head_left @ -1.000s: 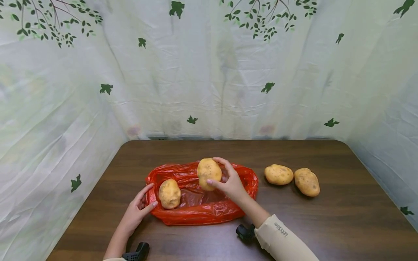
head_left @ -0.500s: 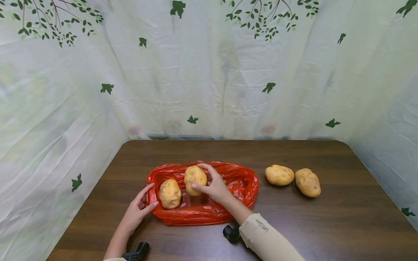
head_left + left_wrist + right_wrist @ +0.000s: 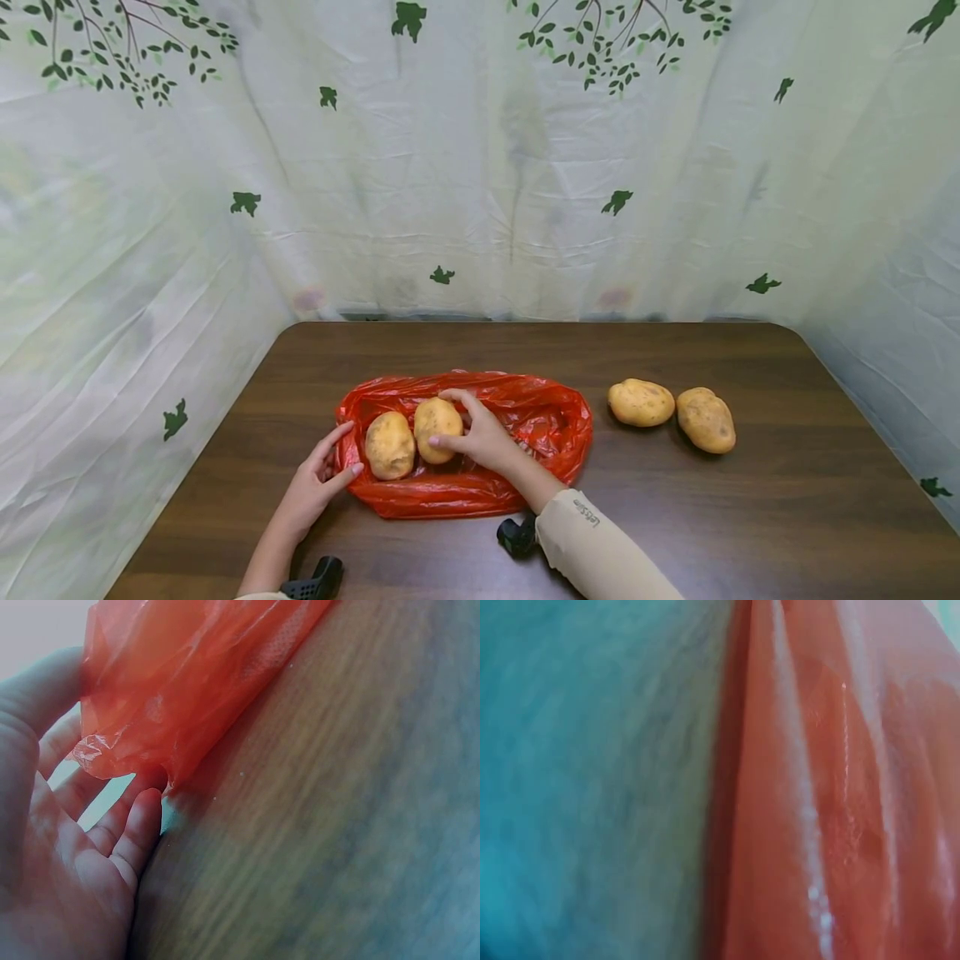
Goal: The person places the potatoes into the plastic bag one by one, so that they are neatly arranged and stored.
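A red plastic bag [image 3: 480, 500] lies spread with its mouth facing up in the head view. Inside, at its left end, sits one potato [image 3: 390, 446]. My right hand [image 3: 483, 437] grips a second potato [image 3: 437, 429] right beside it, thumb on the near side and fingers at the far side. At the bag's left end my left hand [image 3: 311, 487] holds the rim between thumb and fingers; the left wrist view shows those curved fingers [image 3: 139, 832] against the red film. In the right wrist view only the bag's wrinkled side [image 3: 802, 787] appears, and the hand is out of sight.
Two more potatoes, one lying sideways [image 3: 641, 402] and one slanted [image 3: 706, 420], rest on the brown wooden table [image 3: 787, 517] right of the bag. A leaf-patterned curtain [image 3: 480, 167] hangs behind the table and at both sides.
My right hand has carried its potato left and down into the bag, up to the other potato. The left hand stays at the bag's left end.
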Demonstrator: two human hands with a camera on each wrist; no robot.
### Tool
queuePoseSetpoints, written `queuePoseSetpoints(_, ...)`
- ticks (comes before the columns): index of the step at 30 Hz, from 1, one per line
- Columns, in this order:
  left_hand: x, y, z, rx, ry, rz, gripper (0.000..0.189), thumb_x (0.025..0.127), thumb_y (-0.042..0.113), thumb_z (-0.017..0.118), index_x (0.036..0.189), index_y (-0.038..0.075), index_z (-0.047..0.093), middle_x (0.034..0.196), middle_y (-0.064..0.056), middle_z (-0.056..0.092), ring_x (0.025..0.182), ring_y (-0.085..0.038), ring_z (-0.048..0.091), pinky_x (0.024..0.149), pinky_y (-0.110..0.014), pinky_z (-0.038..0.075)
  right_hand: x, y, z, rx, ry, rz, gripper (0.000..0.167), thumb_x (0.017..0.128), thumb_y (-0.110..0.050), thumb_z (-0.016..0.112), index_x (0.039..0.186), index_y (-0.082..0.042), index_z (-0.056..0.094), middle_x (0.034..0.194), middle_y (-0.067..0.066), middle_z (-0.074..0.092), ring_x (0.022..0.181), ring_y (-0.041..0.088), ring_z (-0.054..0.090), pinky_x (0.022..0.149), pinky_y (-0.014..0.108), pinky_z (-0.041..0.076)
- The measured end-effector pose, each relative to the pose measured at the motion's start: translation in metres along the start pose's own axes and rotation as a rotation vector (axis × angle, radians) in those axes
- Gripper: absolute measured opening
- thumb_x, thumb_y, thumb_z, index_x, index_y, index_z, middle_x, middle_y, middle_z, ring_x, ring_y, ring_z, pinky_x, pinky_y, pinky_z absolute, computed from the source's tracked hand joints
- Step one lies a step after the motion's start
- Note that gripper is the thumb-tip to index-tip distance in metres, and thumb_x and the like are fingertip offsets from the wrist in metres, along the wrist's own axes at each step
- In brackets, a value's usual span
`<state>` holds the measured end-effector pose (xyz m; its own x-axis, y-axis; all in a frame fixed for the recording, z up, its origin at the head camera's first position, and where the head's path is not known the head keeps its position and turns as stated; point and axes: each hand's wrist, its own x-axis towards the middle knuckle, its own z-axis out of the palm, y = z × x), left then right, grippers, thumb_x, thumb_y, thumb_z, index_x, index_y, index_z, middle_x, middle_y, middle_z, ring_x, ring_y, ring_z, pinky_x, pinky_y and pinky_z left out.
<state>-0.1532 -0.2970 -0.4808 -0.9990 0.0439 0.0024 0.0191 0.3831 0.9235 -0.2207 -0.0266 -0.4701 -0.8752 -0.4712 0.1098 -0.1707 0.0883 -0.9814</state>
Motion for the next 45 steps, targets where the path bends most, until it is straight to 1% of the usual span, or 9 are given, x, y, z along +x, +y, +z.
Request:
queuePoseSetpoints(6, 0.001, -0.001, 0.0, -0.001, -0.007, 0.009, 0.061, 0.085, 0.022, 0.062, 0.138, 0.016, 0.032, 0.136, -0.018, 0.034, 0.11, -0.027, 0.041, 0.081, -0.017, 0.04, 0.0, 0.004, 0.001, -0.008, -0.032, 0.002, 0.061, 0.076, -0.019, 0.073, 0.128, -0.015, 0.041, 0.119, 0.005, 0.048, 0.103, 0.02, 0.054, 0.077, 0.031, 0.047)
queuePoseSetpoints(10, 0.001, 0.0, 0.0, 0.005, -0.001, 0.0, 0.062, 0.085, 0.023, 0.063, 0.138, 0.018, 0.033, 0.136, -0.016, 0.035, 0.11, -0.026, 0.042, 0.08, -0.017, 0.041, 0.0, 0.002, 0.001, -0.07, -0.044, -0.021, 0.064, 0.075, -0.022, 0.074, 0.129, -0.012, 0.041, 0.116, 0.003, 0.05, 0.1, 0.016, 0.054, 0.079, 0.03, 0.045)
queuePoseSetpoints(14, 0.002, 0.0, 0.0, -0.001, 0.0, -0.009, 0.062, 0.085, 0.023, 0.063, 0.138, 0.018, 0.033, 0.137, -0.016, 0.034, 0.11, -0.027, 0.041, 0.08, -0.018, 0.041, -0.001, 0.0, 0.0, -0.1, -0.027, -0.053, 0.065, 0.074, -0.023, 0.074, 0.129, -0.01, 0.042, 0.117, 0.001, 0.05, 0.1, 0.015, 0.052, 0.082, 0.03, 0.043)
queuePoseSetpoints(22, 0.001, -0.001, 0.0, 0.008, -0.006, -0.013, 0.062, 0.085, 0.024, 0.063, 0.138, 0.017, 0.032, 0.137, -0.017, 0.033, 0.111, -0.029, 0.04, 0.08, -0.017, 0.041, -0.004, -0.005, -0.002, -0.064, 0.003, -0.091, 0.058, 0.079, -0.022, 0.07, 0.127, -0.008, 0.043, 0.122, 0.003, 0.048, 0.108, 0.018, 0.049, 0.088, 0.034, 0.04)
queuePoseSetpoints(25, 0.001, 0.0, 0.0, 0.005, -0.009, -0.01, 0.062, 0.085, 0.023, 0.063, 0.139, 0.017, 0.032, 0.137, -0.017, 0.033, 0.112, -0.029, 0.04, 0.08, -0.017, 0.04, -0.008, -0.014, -0.004, -0.056, 0.001, -0.108, 0.052, 0.084, -0.022, 0.064, 0.128, -0.006, 0.042, 0.126, 0.01, 0.047, 0.113, 0.024, 0.046, 0.092, 0.039, 0.037)
queuePoseSetpoints(30, 0.0, 0.002, 0.0, -0.011, -0.012, 0.0, 0.062, 0.085, 0.021, 0.062, 0.139, 0.016, 0.031, 0.137, -0.019, 0.032, 0.112, -0.03, 0.04, 0.08, -0.017, 0.04, -0.023, -0.048, -0.007, -0.115, 0.022, -0.16, 0.043, 0.089, -0.016, 0.057, 0.127, -0.003, 0.043, 0.129, 0.016, 0.044, 0.12, 0.033, 0.039, 0.095, 0.048, 0.032)
queuePoseSetpoints(32, -0.001, 0.002, 0.0, -0.015, -0.011, 0.006, 0.062, 0.085, 0.02, 0.062, 0.139, 0.015, 0.031, 0.137, -0.019, 0.033, 0.111, -0.03, 0.04, 0.08, -0.017, 0.041, -0.028, -0.058, -0.009, -0.157, 0.035, -0.186, 0.043, 0.089, -0.016, 0.057, 0.127, -0.003, 0.044, 0.128, 0.015, 0.045, 0.12, 0.031, 0.038, 0.095, 0.049, 0.031)
queuePoseSetpoints(36, -0.001, 0.002, 0.001, -0.03, -0.011, 0.007, 0.063, 0.086, 0.018, 0.062, 0.14, 0.015, 0.03, 0.137, -0.02, 0.033, 0.111, -0.028, 0.041, 0.08, -0.017, 0.041, -0.035, -0.069, -0.015, -0.193, 0.051, -0.196, 0.046, 0.087, -0.018, 0.059, 0.128, -0.005, 0.043, 0.13, 0.011, 0.044, 0.123, 0.025, 0.036, 0.097, 0.047, 0.029)
queuePoseSetpoints(45, -0.001, 0.002, 0.0, -0.015, -0.008, -0.004, 0.062, 0.085, 0.021, 0.063, 0.139, 0.016, 0.032, 0.136, -0.018, 0.034, 0.11, -0.029, 0.041, 0.08, -0.018, 0.041, -0.05, -0.08, -0.033, -0.131, 0.071, -0.269, 0.054, 0.084, -0.007, 0.061, 0.133, -0.006, 0.037, 0.137, 0.011, 0.037, 0.127, 0.023, 0.031, 0.099, 0.049, 0.025)
